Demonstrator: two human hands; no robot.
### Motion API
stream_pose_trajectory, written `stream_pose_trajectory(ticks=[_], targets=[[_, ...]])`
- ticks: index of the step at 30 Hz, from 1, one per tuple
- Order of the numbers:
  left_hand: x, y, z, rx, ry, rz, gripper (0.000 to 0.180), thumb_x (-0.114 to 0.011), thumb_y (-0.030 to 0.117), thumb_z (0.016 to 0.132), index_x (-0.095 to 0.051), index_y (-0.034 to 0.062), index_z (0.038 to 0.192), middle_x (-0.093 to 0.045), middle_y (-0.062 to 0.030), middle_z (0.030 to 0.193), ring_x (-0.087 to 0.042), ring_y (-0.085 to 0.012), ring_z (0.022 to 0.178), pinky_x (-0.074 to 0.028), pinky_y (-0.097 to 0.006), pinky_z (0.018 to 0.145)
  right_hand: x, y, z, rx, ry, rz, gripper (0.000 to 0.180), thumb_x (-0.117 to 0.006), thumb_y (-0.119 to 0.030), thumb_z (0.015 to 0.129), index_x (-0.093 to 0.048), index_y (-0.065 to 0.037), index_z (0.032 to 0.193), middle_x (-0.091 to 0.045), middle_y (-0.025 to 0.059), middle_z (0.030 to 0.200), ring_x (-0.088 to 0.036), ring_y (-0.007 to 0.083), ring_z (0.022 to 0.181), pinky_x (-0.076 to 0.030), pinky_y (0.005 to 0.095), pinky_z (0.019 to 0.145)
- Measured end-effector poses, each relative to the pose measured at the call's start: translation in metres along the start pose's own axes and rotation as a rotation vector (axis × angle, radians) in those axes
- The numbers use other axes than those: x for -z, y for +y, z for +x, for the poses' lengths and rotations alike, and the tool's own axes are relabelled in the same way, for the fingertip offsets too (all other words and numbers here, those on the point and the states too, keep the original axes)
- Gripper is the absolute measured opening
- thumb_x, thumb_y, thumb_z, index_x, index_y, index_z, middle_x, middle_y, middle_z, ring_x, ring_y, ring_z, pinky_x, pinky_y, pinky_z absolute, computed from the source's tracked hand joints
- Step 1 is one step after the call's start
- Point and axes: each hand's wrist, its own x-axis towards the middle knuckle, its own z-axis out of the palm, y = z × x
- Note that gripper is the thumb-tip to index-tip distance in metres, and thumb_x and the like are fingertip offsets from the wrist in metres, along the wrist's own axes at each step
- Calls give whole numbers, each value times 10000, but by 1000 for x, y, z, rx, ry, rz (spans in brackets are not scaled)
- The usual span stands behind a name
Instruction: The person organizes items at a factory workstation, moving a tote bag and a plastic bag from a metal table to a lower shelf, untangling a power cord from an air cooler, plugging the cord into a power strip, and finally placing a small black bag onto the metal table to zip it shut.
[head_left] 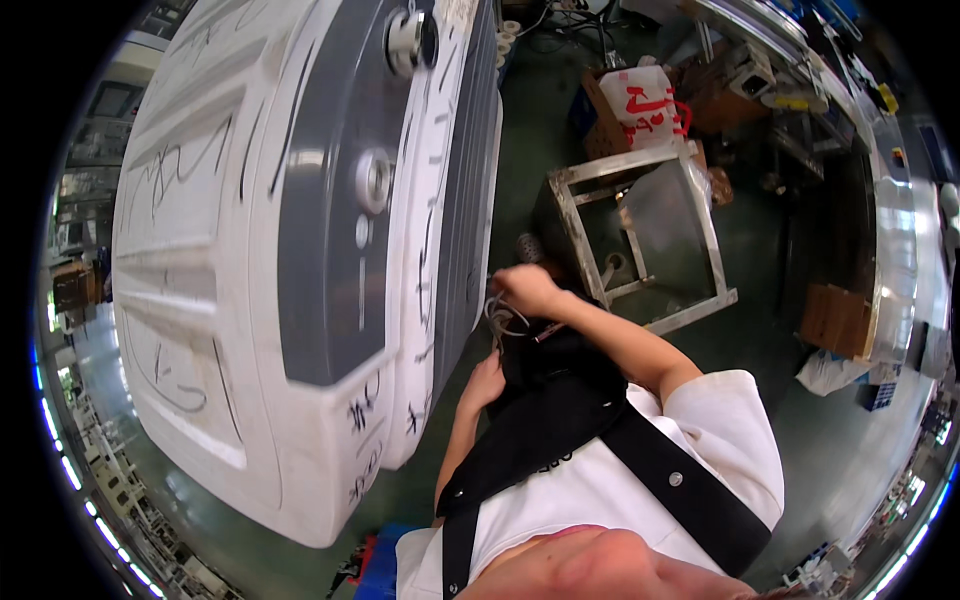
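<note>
A large white moulded housing (175, 260) with a dark grey panel (335, 260) and pen marks stands at my left. Close to its ribbed dark side, my right hand (531, 290) is closed on a looped grey cord (507, 318). Nearer to me, my left hand (487, 381) is bent with its fingers at the lower end of the cord, beside my black apron. Its fingertips are small and partly hidden, so its grip cannot be made out. A round silver fitting (374, 181) and a protruding metal knob (405, 43) sit on the grey panel.
Right of my hands is a metal frame stand (715, 240). Behind it, a white bag with red print (645, 105) rests in a cardboard box (597, 120). Another cardboard box (836, 320) and a white plastic bag (828, 372) lie by the bench at right.
</note>
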Motion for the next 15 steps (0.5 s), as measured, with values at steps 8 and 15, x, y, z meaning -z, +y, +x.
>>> stream_pose_trajectory(ticks=[8,15], targets=[[23,87,51,-98,26,-517,179,-414,182,917,-515,35,911,-512,-13,806,-466,-94,806,-382,-247,759,143,98,85,-194,260,-360,353,-461,-395,869,-548,-64,781,-581,173,696,-579,351,701,-455,454,595],[28,85,78,-17,48,-461,258,-397,216,929,-553,11,914,-499,-30,652,-482,-105,612,-387,-252,575,219,143,88,-365,527,-202,290,-527,-330,837,-572,-57,751,-592,180,745,-562,373,751,-444,454,624]])
